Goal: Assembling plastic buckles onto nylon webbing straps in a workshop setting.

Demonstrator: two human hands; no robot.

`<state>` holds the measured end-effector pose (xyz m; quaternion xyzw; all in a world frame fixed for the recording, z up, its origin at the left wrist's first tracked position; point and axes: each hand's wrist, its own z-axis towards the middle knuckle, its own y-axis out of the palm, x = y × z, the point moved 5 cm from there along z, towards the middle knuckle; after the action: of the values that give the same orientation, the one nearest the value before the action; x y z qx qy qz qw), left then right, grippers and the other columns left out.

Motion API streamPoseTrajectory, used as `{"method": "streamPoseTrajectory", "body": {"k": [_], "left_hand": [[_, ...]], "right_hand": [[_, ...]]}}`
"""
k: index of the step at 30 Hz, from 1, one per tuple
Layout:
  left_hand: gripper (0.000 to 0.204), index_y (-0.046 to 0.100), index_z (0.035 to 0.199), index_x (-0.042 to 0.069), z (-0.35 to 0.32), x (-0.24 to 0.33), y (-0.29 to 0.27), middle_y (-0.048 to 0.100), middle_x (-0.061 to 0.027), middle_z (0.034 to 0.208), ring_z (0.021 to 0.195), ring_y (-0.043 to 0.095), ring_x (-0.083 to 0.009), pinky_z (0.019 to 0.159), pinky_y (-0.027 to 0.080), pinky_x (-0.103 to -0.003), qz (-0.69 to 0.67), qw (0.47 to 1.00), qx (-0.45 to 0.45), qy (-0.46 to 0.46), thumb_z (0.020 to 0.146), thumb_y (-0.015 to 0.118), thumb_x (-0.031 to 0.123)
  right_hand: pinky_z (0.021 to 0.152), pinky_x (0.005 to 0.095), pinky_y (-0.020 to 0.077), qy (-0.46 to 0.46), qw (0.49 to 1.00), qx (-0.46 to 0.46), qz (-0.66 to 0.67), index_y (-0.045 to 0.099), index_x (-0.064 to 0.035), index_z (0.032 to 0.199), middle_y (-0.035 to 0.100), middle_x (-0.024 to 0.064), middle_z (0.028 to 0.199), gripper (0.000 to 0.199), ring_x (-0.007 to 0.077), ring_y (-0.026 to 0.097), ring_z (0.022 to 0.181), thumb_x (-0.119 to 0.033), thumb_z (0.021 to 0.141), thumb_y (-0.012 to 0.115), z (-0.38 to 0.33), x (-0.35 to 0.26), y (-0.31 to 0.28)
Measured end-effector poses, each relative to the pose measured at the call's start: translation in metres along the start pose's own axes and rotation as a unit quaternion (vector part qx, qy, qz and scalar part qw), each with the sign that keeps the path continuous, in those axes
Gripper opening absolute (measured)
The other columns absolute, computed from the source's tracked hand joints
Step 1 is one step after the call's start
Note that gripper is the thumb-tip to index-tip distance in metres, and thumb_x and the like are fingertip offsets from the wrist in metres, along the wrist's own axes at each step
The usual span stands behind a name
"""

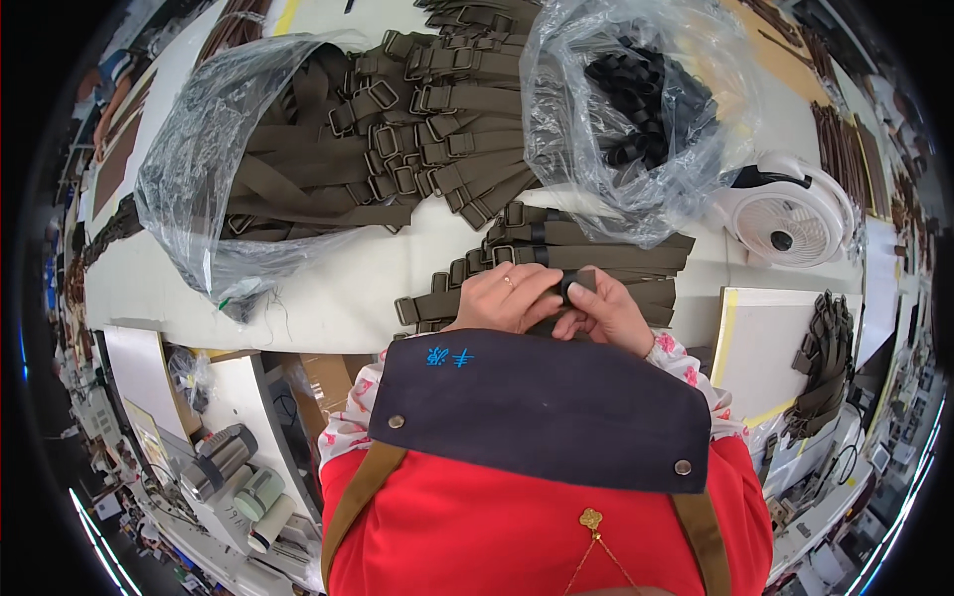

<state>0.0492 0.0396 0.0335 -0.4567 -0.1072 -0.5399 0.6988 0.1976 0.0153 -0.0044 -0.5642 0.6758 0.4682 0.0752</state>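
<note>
Cluttered room (104, 437), white table (318, 310), straps (621, 256)

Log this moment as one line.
left hand: at dark strap, grip unclear | right hand: pinching it | ahead: olive straps, clear bag | right: white fan

Left hand (505, 297) and right hand (611, 314) at a black loop (570, 286)
Both below a clear bag (558, 111) of black pieces (651, 104); olive straps (465, 147) left of it, white fan (790, 221) right.

The webbing straps (485, 97) look matt and woven, with metal buckles (382, 95). The 2 clear bags (194, 149) (561, 119) are glossy, crinkled plastic.
</note>
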Motion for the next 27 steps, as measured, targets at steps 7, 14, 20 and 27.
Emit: {"method": "streamPoseTrajectory", "body": {"k": [7, 14, 20, 27], "left_hand": [[0.028, 0.059, 0.091, 0.006, -0.003, -0.011, 0.024, 0.064, -0.0122, 0.074, 0.067, 0.063, -0.0293, 0.06, 0.049, -0.039, -0.027, 0.939, -0.327, -0.099, 0.081, 0.065, 0.031], [0.018, 0.059, 0.083, 0.01, 0.0, -0.038, 0.0, 0.062, -0.0043, 0.064, 0.057, 0.059, -0.0233, 0.056, 0.045, -0.035, 0.124, 0.953, -0.267, -0.075, 0.079, 0.068, 0.025], [0.033, 0.061, 0.112, 0.014, -0.004, -0.038, 0.042, 0.06, -0.0064, 0.114, 0.084, 0.06, -0.0178, 0.075, 0.045, -0.033, 0.237, 0.954, -0.185, 0.015, 0.078, 0.061, 0.012], [0.057, 0.041, 0.136, 0.017, -0.034, -0.047, 0.083, 0.028, -0.0117, 0.146, 0.132, 0.029, -0.0319, 0.1, 0.027, -0.059, 0.248, 0.894, -0.371, -0.032, 0.085, 0.059, 0.032]], "right_hand": [[0.059, 0.0326, 0.0492, -0.184, 0.819, -0.053, -0.541, 0.065, -0.0018, 0.095, 0.065, 0.0128, 0.076, 0.014, 0.0246, 0.064, 0.064, -0.011, 0.086, 0.06, -0.008, -0.033, -0.015], [0.068, 0.0395, 0.0481, -0.307, 0.632, 0.117, -0.702, 0.065, -0.0037, 0.094, 0.065, 0.0136, 0.081, 0.018, 0.0313, 0.061, 0.075, -0.008, 0.077, 0.065, -0.063, -0.097, -0.113], [0.074, 0.0384, 0.0488, -0.17, 0.442, 0.238, -0.848, 0.061, -0.0066, 0.107, 0.061, 0.0164, 0.103, 0.04, 0.0315, 0.059, 0.089, 0.002, 0.068, 0.061, -0.057, -0.115, -0.154], [0.077, 0.0384, 0.0483, -0.312, 0.477, 0.151, -0.808, 0.057, -0.0078, 0.114, 0.059, 0.0144, 0.106, 0.043, 0.0319, 0.057, 0.097, -0.007, 0.071, 0.064, 0.008, -0.177, -0.079]]}}
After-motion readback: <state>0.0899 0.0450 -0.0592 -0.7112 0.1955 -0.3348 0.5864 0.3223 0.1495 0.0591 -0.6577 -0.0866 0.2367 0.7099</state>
